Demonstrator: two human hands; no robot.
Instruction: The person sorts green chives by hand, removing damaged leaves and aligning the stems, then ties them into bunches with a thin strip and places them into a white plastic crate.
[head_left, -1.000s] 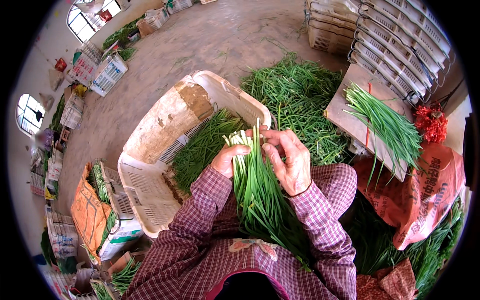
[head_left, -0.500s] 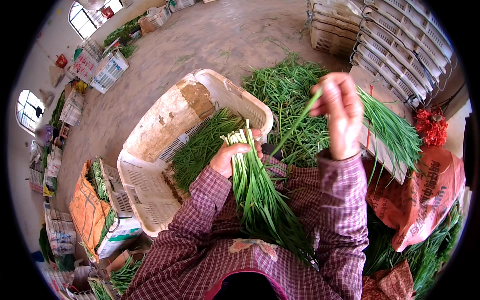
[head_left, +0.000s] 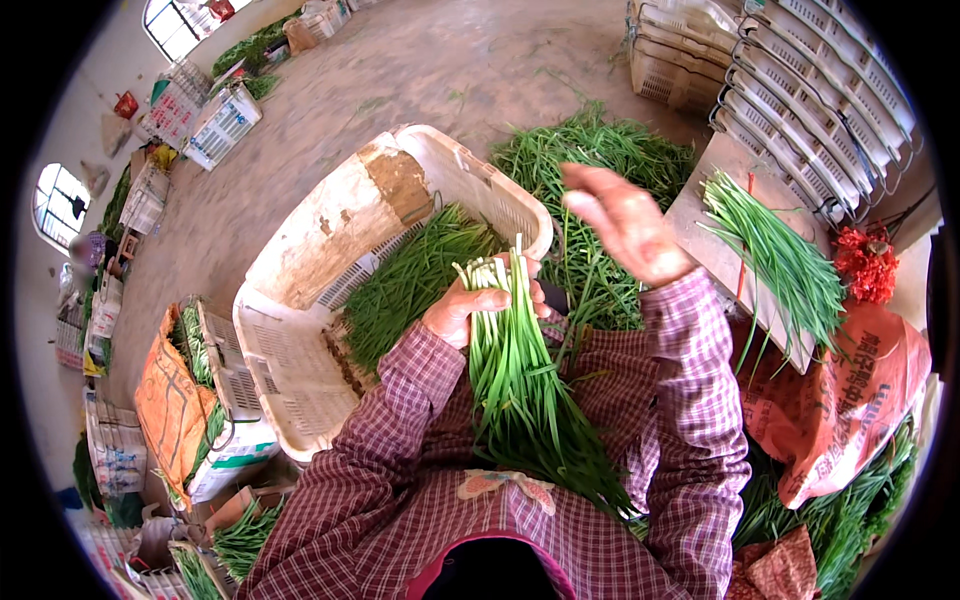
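Left hand [head_left: 460, 312] clasps the green bunch [head_left: 520, 375] near its pale ends [head_left: 489, 272], right hand [head_left: 634, 228] outstretched, apart.

Salmon-red sack [head_left: 850, 400], right of the open plastic crate [head_left: 285, 350]: dark printed characters in rows, partly creased. Red-marked crate [head_left: 176, 112], beyond the open plastic crate at upper left: red characters, too small to read. Blue-marked crate [head_left: 226, 126], same quarter: blue marks, illegible.

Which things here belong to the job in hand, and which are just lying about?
Likely job things: green bunch, gripped by the left hand; right hand, open and empty; loose green pile; white crate holding greens; second bunch on a board.

Apparently lying about: stacked crates; orange sacking; red sack.
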